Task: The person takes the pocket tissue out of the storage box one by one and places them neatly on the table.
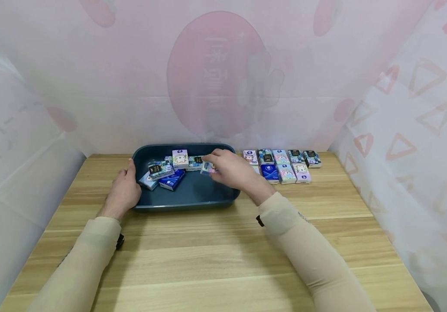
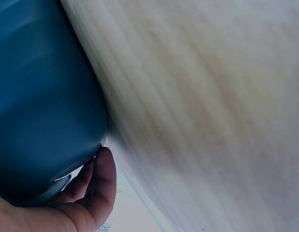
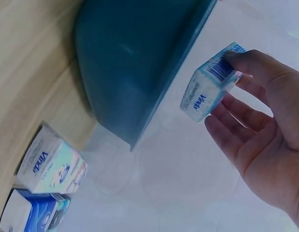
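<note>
A dark blue basin [image 1: 186,204] stands on the wooden table. My left hand [image 1: 124,190] grips its left end, thumb over the rim and the other fingers [image 2: 105,179] curled against the outer wall. Over the basin's right side, my right hand [image 1: 231,171] pinches a small light-blue tissue pack [image 3: 209,87] between thumb and fingers; "Vinda" and a barcode show on its sides. Inside the basin, toward the back left, lie several tissue packs, among them a dark blue one [image 1: 173,180], a dark floral one [image 1: 161,170] and a lilac one [image 1: 180,159].
Right of the basin, more tissue packs lie in two rows, including a blue pack [image 1: 270,172] in front and a dark floral pack [image 1: 312,159] at the far right. My right forearm overlaps part of the front row. A printed curtain [image 1: 305,112] hangs behind the table [image 1: 184,264].
</note>
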{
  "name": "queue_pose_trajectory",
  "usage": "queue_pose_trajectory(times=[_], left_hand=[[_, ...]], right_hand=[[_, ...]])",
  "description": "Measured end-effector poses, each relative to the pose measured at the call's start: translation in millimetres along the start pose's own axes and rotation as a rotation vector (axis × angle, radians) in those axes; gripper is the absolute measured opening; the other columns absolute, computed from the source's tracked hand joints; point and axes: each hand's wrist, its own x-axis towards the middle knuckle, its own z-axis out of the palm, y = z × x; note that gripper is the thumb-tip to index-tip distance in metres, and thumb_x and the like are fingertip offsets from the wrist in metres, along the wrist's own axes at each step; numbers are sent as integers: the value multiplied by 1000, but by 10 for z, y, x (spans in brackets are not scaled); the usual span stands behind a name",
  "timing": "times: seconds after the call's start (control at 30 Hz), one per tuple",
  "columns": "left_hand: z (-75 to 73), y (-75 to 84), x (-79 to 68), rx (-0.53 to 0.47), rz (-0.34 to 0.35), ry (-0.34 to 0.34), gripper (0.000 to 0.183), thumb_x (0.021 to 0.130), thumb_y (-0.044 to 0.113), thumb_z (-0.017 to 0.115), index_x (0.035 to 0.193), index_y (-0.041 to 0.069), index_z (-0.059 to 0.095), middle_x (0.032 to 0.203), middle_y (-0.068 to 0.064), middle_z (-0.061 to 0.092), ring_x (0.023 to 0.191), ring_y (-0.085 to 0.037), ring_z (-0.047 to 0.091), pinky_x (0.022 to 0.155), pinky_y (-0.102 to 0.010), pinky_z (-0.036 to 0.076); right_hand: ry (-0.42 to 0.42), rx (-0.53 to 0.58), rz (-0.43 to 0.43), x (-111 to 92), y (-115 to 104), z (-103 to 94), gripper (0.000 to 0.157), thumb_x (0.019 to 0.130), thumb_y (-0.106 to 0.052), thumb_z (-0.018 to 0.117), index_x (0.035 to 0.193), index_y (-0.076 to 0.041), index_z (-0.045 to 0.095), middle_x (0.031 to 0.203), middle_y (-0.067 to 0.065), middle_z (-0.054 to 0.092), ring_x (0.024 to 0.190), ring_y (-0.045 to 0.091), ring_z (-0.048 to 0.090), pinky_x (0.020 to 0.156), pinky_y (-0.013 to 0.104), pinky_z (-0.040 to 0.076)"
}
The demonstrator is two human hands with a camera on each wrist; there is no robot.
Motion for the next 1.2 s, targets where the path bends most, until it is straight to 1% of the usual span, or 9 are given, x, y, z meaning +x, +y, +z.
queue_pose_trajectory(times=[0.13, 0.2, 0.3, 0.37, 0.43, 0.57, 0.83, 1.03, 1.2], left_hand=[[-1, 2, -3, -1, -1, 1, 88, 112, 0, 41, 186, -1, -7, 173, -53, 33, 145, -66, 55, 126, -83, 47], [-2, 0, -2, 1, -2, 1, 89, 112, 0, 42, 186, 0, -8, 173, -53, 33, 144, -65, 55, 126, -83, 47], [-4, -3, 0, 3, -6, -3, 89, 113, 0, 42, 186, 0, -8, 173, -52, 33, 145, -65, 55, 127, -83, 46], [-7, -4, -1, 0, -10, -7, 89, 113, 0, 42, 186, 1, -8, 174, -52, 32, 147, -65, 53, 127, -83, 45], [-8, -8, -3, -2, -14, -9, 89, 113, 0, 42, 186, 1, -9, 175, -52, 31, 147, -66, 53, 127, -84, 45], [-8, -18, -4, -4, -15, -7, 89, 113, 0, 41, 187, 2, -10, 175, -52, 31, 148, -66, 52, 127, -84, 45], [-13, -31, -9, -8, -16, -1, 89, 113, 0, 41, 187, 2, -9, 174, -52, 31, 149, -66, 52, 127, -84, 45], [-17, -36, -10, -11, -7, 1, 89, 113, 0, 42, 187, 1, -8, 173, -52, 32, 145, -65, 53, 126, -84, 46], [-17, -29, -7, -2, -7, -2, 88, 114, 1, 42, 187, 1, -8, 173, -52, 32, 144, -64, 53, 126, -84, 46]], right_hand=[[32, 20, 19, -55, 75, -77, 58, 114, -24, 80, 170, -20, 65, 155, 10, 73, 134, 26, 74, 114, 42, 67], [50, 34, 26, -80, 123, -106, 58, 113, -24, 81, 169, -19, 66, 152, 10, 74, 130, 26, 73, 111, 42, 67], [80, 43, 32, -119, 212, -130, 57, 113, -24, 80, 168, -19, 67, 147, 10, 74, 121, 26, 72, 102, 42, 67], [97, 48, 36, -146, 278, -139, 55, 114, -24, 78, 168, -19, 67, 147, 11, 74, 119, 27, 71, 99, 43, 65], [115, 52, 43, -176, 347, -148, 54, 115, -24, 77, 168, -18, 67, 149, 12, 73, 120, 29, 72, 99, 45, 64], [141, 73, 74, -238, 494, -158, 53, 115, -23, 76, 167, -15, 68, 153, 15, 73, 131, 34, 72, 107, 49, 65], [157, 155, 199, -399, 821, -175, 52, 114, -23, 75, 164, -10, 69, 159, 20, 69, 143, 42, 67, 116, 58, 63], [193, 218, 314, -546, 1100, -179, 52, 114, -23, 74, 163, -5, 68, 163, 23, 66, 146, 43, 66, 121, 61, 61], [245, 235, 400, -676, 1345, -139, 50, 113, -24, 74, 158, -1, 69, 160, 26, 68, 143, 45, 67, 121, 64, 59]])
